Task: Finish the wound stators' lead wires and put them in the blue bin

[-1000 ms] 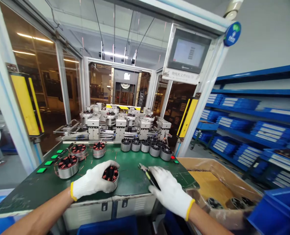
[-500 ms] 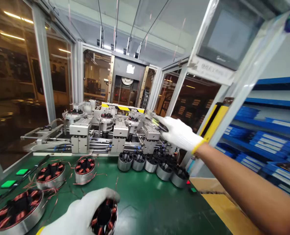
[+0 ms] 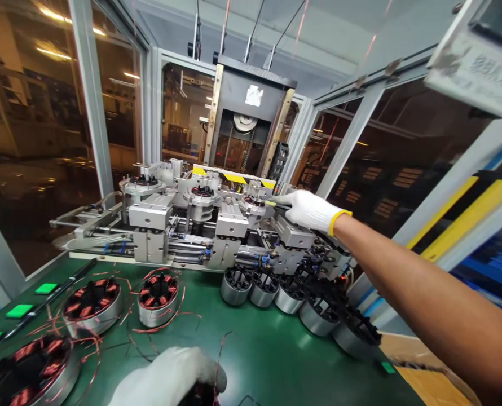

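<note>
My left hand [image 3: 170, 375], in a white glove, is closed round a copper-wound motor stator [image 3: 200, 395] at the bottom edge. Most of that stator is hidden by the hand or cut off, and a loose wire sticks up from it. My right hand [image 3: 304, 208], gloved in white with a yellow cuff, reaches forward to the machine [image 3: 152, 214]. It holds a slim tool [image 3: 282, 206], black and yellow-green, whose exact kind I cannot make out. The tool and fingertips are close beside the rightmost stator [image 3: 254, 201] in the machine's fixtures; whether they touch it is unclear.
Several wound stators [image 3: 158, 307] with loose copper wire ends stand on the left of the green bench [image 3: 251, 344]. A row of unwound stators [image 3: 236, 287] lines the machine's front edge. Green squares [image 3: 19, 310] lie at far left. Framed glass panels enclose the machine.
My view has turned right and closer to the bench. My right hand has moved left relative to the machine, to the rightmost fixture. The left hand's stator has sunk lower, mostly out of view.
</note>
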`<state>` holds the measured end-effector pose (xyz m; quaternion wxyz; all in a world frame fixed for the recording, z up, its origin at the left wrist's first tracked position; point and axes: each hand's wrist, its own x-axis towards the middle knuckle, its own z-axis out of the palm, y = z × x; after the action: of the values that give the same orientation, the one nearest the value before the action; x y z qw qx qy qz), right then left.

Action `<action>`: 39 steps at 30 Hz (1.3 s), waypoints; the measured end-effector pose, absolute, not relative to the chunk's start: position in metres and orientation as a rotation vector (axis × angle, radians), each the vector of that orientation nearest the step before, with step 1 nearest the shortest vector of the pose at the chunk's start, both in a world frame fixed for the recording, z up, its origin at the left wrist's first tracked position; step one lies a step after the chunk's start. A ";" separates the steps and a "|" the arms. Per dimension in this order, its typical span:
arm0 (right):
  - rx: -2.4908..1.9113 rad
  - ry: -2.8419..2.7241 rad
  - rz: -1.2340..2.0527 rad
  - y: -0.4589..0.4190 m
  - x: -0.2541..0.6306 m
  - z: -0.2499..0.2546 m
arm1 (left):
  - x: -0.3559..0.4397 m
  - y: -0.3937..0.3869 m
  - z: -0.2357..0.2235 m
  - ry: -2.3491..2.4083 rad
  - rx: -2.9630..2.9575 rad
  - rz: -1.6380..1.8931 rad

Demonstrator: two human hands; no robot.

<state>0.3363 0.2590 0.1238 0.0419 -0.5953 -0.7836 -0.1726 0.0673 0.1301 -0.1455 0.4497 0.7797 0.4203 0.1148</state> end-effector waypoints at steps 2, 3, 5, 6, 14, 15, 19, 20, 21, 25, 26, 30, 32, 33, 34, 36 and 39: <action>-1.843 -2.381 -0.614 0.258 0.327 0.128 | 0.052 0.116 -0.135 1.079 1.940 0.422; -1.809 -2.353 -0.654 0.258 0.319 0.130 | 0.045 0.109 -0.128 1.089 1.944 0.466; -1.707 -2.321 -0.681 0.260 0.297 0.134 | 0.035 0.097 -0.114 1.104 1.941 0.515; -1.662 -2.337 -0.663 0.262 0.283 0.134 | 0.031 0.094 -0.108 1.112 1.936 0.528; -1.570 -2.525 -0.608 0.291 0.203 0.128 | 0.031 0.098 -0.094 1.046 1.915 0.467; -1.604 -2.560 -0.618 0.294 0.202 0.129 | 0.033 0.100 -0.094 1.052 1.916 0.442; -1.547 -2.505 -0.629 0.294 0.201 0.132 | 0.042 0.103 -0.091 1.004 1.933 0.443; -1.548 -2.491 -0.624 0.292 0.200 0.132 | 0.042 0.103 -0.089 0.990 1.942 0.456; -1.572 -2.499 -0.616 0.291 0.198 0.132 | 0.042 0.101 -0.086 0.982 1.952 0.462; -1.631 -2.608 -0.641 0.284 0.183 0.139 | 0.036 0.095 -0.073 1.017 1.987 0.440; -1.581 -2.606 -0.652 0.284 0.176 0.142 | 0.034 0.093 -0.069 1.026 2.001 0.433; -1.390 -2.574 -0.670 0.284 0.134 0.150 | 0.033 0.094 -0.054 1.012 2.029 0.365; -1.328 -2.586 -0.655 0.286 0.109 0.147 | 0.037 0.097 -0.049 1.040 2.002 0.340; -1.296 -2.567 -0.638 0.288 0.098 0.145 | 0.040 0.099 -0.047 1.083 1.979 0.325; -1.271 -2.545 -0.619 0.290 0.088 0.142 | 0.043 0.100 -0.047 1.130 1.953 0.284; -1.301 -2.528 -0.604 0.294 0.072 0.136 | 0.049 0.102 -0.047 1.210 1.906 0.160; -1.460 -2.648 -0.660 0.301 0.062 0.132 | 0.056 0.104 -0.053 1.312 1.859 0.033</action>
<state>0.0625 0.3005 0.1317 0.0234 -0.4715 -0.8554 -0.2130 0.0564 0.1043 -0.0528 0.4197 0.7414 0.5235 0.0132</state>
